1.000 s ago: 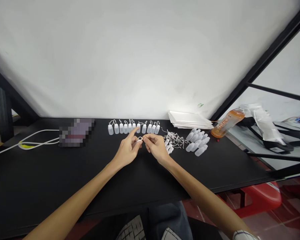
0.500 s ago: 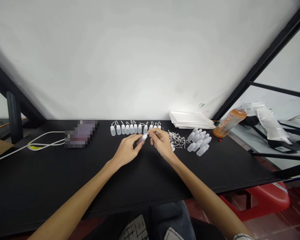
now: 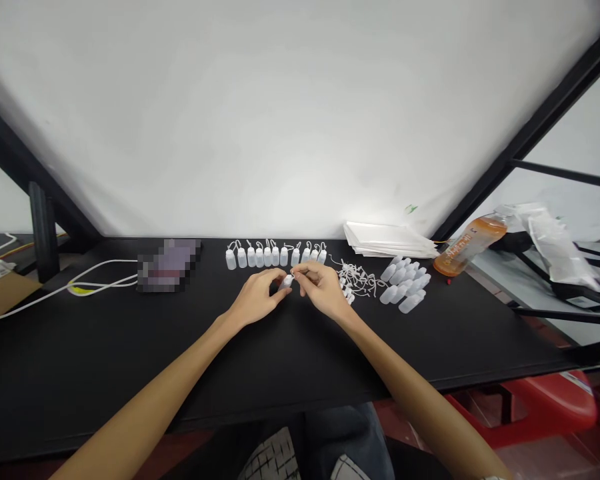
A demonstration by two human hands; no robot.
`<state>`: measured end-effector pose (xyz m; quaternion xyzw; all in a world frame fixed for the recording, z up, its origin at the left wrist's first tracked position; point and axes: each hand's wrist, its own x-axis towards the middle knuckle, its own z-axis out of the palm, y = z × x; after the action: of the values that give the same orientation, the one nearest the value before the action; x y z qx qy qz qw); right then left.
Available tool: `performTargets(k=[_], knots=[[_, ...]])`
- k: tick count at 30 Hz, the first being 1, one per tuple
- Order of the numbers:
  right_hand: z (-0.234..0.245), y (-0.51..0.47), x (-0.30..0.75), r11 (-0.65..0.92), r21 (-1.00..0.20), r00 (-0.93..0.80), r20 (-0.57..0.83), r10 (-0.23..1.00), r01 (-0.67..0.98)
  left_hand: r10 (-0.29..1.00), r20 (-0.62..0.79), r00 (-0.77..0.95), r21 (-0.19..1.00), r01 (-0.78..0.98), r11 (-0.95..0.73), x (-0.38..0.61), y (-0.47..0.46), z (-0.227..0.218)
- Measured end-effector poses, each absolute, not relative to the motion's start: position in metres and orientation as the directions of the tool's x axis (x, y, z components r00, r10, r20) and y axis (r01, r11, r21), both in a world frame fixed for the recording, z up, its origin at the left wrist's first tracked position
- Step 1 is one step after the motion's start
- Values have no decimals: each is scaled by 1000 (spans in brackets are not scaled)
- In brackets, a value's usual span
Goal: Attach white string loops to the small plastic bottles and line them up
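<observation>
Between the thumb and fingers of my left hand is a small translucent dropper bottle, mostly covered by them. My right hand pinches at its white tip; whatever is in that pinch is too small to make out. Behind my hands, a row of similar bottles with thin white loops on top stands along the wall. Just right of my right hand lies a pile of white strap-like pieces with small white caps. Further right, several bottles without loops lie grouped together.
A stack of white sheets lies at the back right, near an orange drink bottle tipped on its side. A blurred-out flat object and a white cable are on the left. A red stool stands below the table's right edge.
The view has shifted slightly, so the things on the table appear a little further right. The held bottle has turned to point more toward me, and my right fingers are closer to its tip.
</observation>
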<state>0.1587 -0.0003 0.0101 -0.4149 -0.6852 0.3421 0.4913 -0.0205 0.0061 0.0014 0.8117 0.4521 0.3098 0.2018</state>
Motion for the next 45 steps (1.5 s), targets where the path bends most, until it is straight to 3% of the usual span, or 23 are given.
performTargets(k=[15, 23, 31, 45], knots=[[16, -8, 157, 609, -641, -219, 583, 783, 467, 843, 324, 430, 545, 643, -538, -19, 6, 2], [14, -6, 158, 592, -612, -155, 615, 773, 525, 843, 326, 429, 549, 640, -538, -19, 5, 2], [14, -8, 155, 573, -645, -206, 555, 806, 506, 848, 323, 420, 539, 655, -530, -19, 4, 5], [18, -13, 157, 627, -571, -216, 624, 751, 530, 847, 273, 456, 558, 643, -526, -33, 12, 12]])
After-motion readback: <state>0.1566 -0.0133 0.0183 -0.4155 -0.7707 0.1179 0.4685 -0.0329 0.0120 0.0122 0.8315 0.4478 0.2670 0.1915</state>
